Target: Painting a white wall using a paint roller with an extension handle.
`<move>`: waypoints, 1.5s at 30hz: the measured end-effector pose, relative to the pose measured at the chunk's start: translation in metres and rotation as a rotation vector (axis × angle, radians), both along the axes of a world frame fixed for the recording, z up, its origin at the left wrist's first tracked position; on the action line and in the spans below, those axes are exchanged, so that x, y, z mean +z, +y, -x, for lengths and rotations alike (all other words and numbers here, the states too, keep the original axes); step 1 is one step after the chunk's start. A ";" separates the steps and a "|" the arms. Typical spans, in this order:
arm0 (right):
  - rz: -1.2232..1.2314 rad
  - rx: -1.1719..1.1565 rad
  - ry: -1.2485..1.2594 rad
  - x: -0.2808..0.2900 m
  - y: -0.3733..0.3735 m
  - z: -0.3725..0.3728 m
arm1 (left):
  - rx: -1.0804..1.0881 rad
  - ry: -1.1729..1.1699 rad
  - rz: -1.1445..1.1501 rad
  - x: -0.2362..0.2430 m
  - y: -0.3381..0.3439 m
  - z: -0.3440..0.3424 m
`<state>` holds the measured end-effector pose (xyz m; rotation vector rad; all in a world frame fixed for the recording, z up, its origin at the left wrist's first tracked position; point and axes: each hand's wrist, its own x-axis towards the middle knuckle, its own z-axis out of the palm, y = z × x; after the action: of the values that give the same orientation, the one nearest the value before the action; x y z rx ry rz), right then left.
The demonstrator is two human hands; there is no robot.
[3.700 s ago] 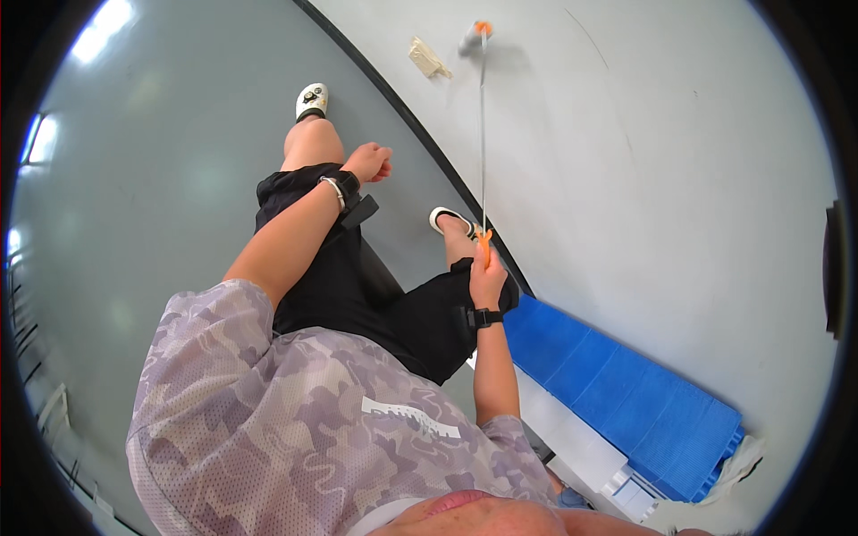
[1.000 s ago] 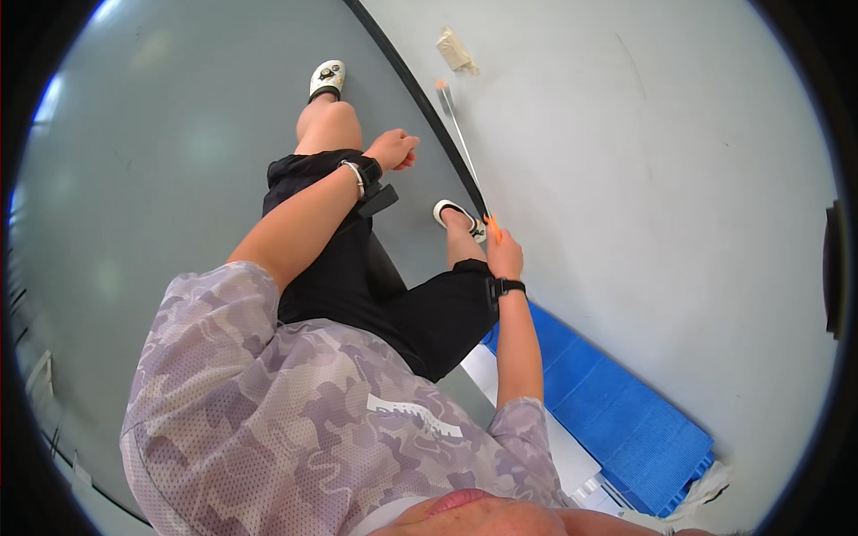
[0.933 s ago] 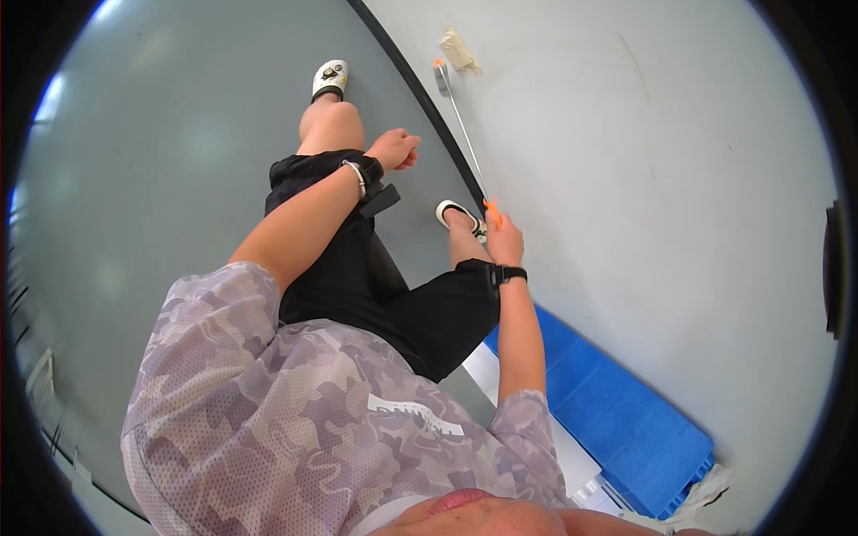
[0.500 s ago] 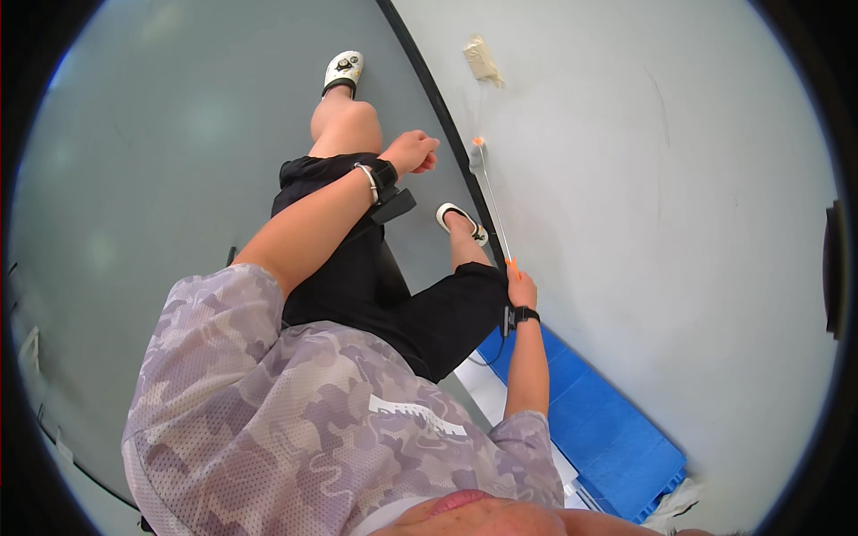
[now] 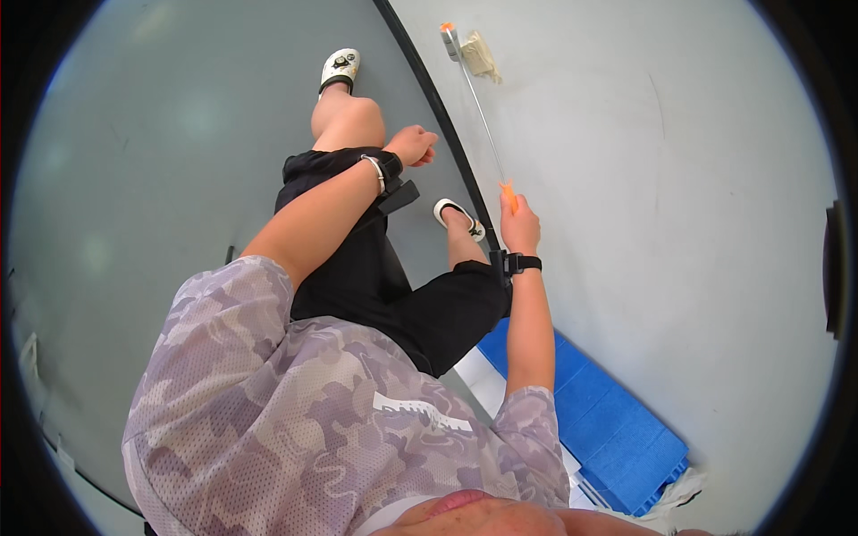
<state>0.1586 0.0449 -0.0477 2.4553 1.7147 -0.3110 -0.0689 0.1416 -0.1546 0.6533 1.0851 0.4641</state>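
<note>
A small paint roller (image 5: 483,116) with an orange handle, a long thin metal rod and a grey roller head is in my right hand (image 5: 521,225). My fingers wrap round the handle. The roller head (image 5: 450,43), with its orange end, is against or close to the pale wall, right beside a beige patch (image 5: 481,56); I cannot tell whether it touches. Over my bent left knee, my left hand (image 5: 412,146) is curled into a loose fist, and nothing shows in it. Both wrists wear black straps with small devices.
A black skirting strip (image 5: 436,103) divides the grey floor (image 5: 179,170) from the pale wall (image 5: 608,134). On my right lies a blue panel or box (image 5: 617,429) with white material by its end. A dark object (image 5: 833,268) is at the far right edge.
My right hand has moved up and away from me, carrying the paint roller. Its head has gone from below the beige patch to beside it. My left hand has hardly moved.
</note>
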 end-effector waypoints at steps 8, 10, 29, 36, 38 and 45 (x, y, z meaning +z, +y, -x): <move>0.145 0.000 -0.147 -0.014 -0.081 -0.053 | 0.036 -0.018 0.027 -0.004 0.001 0.003; 0.135 -0.030 -0.157 -0.011 -0.099 -0.056 | 0.037 -0.028 0.022 -0.007 0.000 0.001; 0.102 0.010 -0.183 -0.005 -0.087 -0.047 | 0.023 0.014 0.012 -0.002 0.000 0.003; 0.027 0.045 -0.167 -0.010 -0.075 -0.024 | -0.006 -0.006 0.006 -0.006 -0.001 0.000; -0.006 0.048 -0.159 -0.011 -0.060 -0.014 | -0.011 -0.006 0.006 -0.007 -0.001 -0.002; -0.025 0.059 -0.155 0.000 -0.053 -0.032 | -0.012 0.018 0.005 -0.002 0.001 0.001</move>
<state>0.1902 -0.0076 -0.0473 2.3713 1.7314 -0.0899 -0.0704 0.1422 -0.1564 0.6609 1.0984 0.4456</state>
